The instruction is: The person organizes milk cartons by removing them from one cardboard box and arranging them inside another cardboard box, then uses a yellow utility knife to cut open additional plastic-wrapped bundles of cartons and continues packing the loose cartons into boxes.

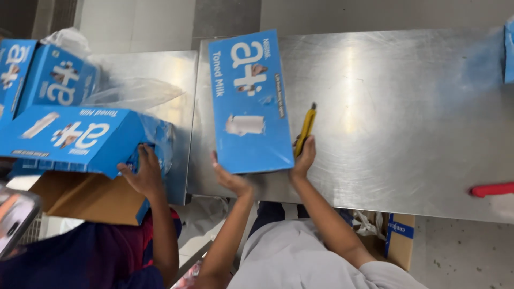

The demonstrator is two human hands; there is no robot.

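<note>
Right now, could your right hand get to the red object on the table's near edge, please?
Probably, with a stretch: only bare steel table separates the right hand from the red object. But that hand is busy, pinning a yellow cutter against the blue carton.

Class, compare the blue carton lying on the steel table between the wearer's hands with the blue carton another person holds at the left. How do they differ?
The table carton lies flat on the steel table, lengthwise away from the camera; the left carton lies crosswise, resting above a cardboard box. The table carton is gripped by the left hand and right hand, which also holds a yellow cutter; the left carton by another person's hand. Both are blue with white print.
</note>
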